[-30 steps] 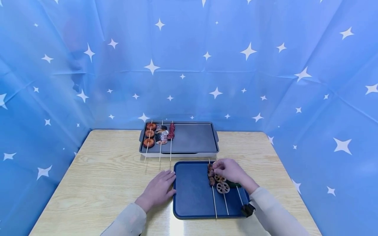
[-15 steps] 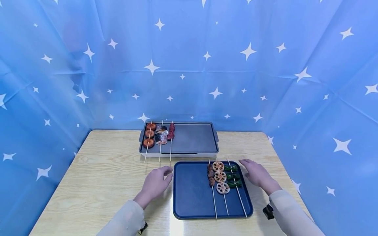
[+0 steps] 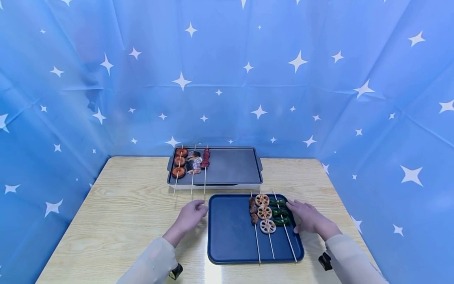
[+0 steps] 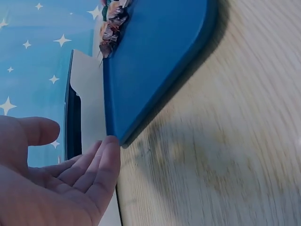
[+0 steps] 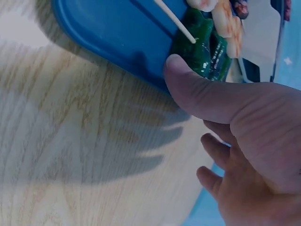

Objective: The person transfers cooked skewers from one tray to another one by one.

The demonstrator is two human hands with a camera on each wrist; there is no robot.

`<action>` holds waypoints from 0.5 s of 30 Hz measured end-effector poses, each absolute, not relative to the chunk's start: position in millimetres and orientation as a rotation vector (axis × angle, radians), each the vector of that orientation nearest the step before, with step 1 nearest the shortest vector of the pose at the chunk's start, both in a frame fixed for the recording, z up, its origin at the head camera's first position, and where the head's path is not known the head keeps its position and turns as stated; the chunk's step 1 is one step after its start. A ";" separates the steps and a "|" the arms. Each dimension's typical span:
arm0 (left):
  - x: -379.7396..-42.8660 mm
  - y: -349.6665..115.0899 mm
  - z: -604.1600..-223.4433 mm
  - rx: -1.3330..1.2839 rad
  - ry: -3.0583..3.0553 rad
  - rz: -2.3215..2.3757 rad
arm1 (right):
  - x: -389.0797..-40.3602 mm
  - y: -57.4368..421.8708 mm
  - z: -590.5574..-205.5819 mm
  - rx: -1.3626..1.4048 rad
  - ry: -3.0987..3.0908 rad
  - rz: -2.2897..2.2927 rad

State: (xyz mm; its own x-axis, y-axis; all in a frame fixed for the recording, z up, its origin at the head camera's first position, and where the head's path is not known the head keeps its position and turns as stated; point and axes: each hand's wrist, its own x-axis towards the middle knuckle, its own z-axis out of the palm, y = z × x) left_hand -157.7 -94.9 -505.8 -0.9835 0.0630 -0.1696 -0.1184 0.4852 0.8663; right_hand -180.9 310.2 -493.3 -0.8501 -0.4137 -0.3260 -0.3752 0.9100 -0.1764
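The left grip (image 3: 189,218), fingers relaxed, is just beside the blue tray (image 3: 230,230), which lies toward the right edge of the counter (image 3: 124,213), long axis running side to side. The right grip (image 3: 311,219), thumb and fingers spread, is at the tray's right rim, contact unclear.

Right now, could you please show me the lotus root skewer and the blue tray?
Lotus root skewer (image 3: 264,213): head view, on its middle slice.
Blue tray (image 3: 229,228): head view, on its bare left part.

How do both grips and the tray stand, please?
Left grip empty, beside tray. Right grip at tray's right edge, contact unclear. Three skewers aboard; griddle just beyond.
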 end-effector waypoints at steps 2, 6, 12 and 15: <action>-159.3 -92.9 -506.0 -0.078 2.458 1.584 | -180.5 310.1 -494.0 -0.579 2.704 -0.128; -164.8 -90.1 -507.5 -0.162 2.264 1.757 | -179.9 310.7 -496.1 -0.557 2.711 -0.113; -176.9 -87.2 -508.9 -0.254 2.085 1.928 | -180.9 310.1 -496.8 -0.586 2.731 -0.090; -182.2 -85.0 -510.4 -0.272 2.012 1.976 | -181.2 309.5 -496.8 -0.569 2.717 -0.092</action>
